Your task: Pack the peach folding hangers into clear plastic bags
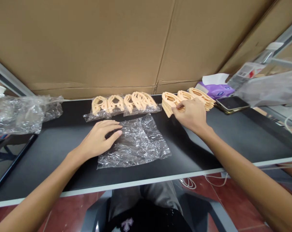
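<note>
cream hangers point(135, 97) in clear bags point(152, 110), left hand point(99, 137) spread, right hand point(193, 112) grip unclear

2 hands point(99, 137), 3 loose hanger stks point(167, 109), 1 flat bag point(138, 141), 1 tissue pk point(216, 90)

We see peach pieces point(167, 109) at the far side, a black tabletop point(61, 132) edged whitish, a purple tissue pack point(217, 91) far right, tan cardboard point(87, 45), and, near, apparently maroon floor tiles point(65, 216).
</note>
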Demonstrator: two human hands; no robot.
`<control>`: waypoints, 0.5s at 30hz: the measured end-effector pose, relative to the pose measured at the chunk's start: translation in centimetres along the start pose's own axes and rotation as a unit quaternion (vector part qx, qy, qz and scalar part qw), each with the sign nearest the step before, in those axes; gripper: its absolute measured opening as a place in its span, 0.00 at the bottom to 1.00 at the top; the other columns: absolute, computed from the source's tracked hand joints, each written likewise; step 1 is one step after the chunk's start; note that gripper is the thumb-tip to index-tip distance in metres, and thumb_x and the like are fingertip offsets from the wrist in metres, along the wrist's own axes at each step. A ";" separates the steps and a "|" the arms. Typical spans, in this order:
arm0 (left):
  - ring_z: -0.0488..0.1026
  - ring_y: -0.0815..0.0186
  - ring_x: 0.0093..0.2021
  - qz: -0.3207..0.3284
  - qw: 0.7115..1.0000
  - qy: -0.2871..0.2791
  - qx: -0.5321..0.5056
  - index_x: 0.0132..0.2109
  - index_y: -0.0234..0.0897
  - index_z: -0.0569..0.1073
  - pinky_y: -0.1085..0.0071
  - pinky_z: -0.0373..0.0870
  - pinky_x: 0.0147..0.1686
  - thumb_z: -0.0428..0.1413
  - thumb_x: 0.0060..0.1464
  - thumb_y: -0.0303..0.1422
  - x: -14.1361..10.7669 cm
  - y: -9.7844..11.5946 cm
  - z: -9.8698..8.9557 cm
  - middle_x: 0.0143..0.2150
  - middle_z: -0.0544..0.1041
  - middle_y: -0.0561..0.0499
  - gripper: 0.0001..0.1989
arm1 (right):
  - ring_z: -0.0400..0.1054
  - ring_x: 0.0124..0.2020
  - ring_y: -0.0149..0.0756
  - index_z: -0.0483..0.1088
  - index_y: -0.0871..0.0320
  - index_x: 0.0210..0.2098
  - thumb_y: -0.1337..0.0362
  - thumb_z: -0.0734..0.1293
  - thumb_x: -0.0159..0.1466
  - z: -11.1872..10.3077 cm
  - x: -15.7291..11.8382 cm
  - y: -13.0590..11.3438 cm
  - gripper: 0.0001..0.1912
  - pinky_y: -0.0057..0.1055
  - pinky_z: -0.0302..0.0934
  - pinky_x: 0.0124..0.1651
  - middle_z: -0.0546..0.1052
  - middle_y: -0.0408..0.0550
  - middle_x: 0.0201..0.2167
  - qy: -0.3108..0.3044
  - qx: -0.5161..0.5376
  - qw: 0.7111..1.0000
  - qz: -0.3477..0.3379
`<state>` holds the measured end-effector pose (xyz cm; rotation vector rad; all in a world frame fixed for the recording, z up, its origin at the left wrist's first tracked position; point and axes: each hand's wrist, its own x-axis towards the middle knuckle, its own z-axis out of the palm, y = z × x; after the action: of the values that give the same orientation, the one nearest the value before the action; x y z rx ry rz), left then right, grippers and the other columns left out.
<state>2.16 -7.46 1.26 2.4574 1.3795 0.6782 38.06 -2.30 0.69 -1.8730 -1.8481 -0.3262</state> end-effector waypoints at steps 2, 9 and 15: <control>0.72 0.50 0.62 -0.003 1.000 0.000 -0.001 0.52 0.42 0.81 0.48 0.62 0.65 0.50 0.66 0.50 0.0 0.1 0.0 0.56 0.81 0.45 0.23 | 0.69 0.45 0.51 0.74 0.57 0.29 0.59 0.65 0.61 -0.1 -0.4 0.1 0.10 0.46 0.60 0.51 0.80 0.53 0.34 0.010 0.020 1.000 0.000; 0.73 0.50 0.61 0.002 1.000 0.005 -0.002 0.52 0.42 0.81 0.48 0.62 0.65 0.50 0.65 0.50 0.0 0.1 0.0 0.56 0.81 0.45 0.23 | 0.64 0.53 0.60 0.75 0.60 0.48 0.44 0.66 0.61 -0.4 -1.5 0.9 0.27 0.52 0.57 0.54 0.78 0.61 0.48 0.053 -0.031 0.998 0.001; 0.73 0.50 0.61 0.008 1.000 0.011 -0.004 0.52 0.41 0.81 0.47 0.62 0.64 0.51 0.66 0.49 -0.1 -0.1 0.1 0.56 0.81 0.44 0.22 | 0.63 0.54 0.59 0.77 0.61 0.45 0.47 0.62 0.66 -0.5 -2.3 0.7 0.24 0.51 0.54 0.55 0.80 0.61 0.48 0.039 -0.056 0.998 -0.014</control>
<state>2.07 -7.50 1.13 2.4651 1.3648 0.7157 38.72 -4.48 -0.13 -1.8805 -1.8395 -0.5159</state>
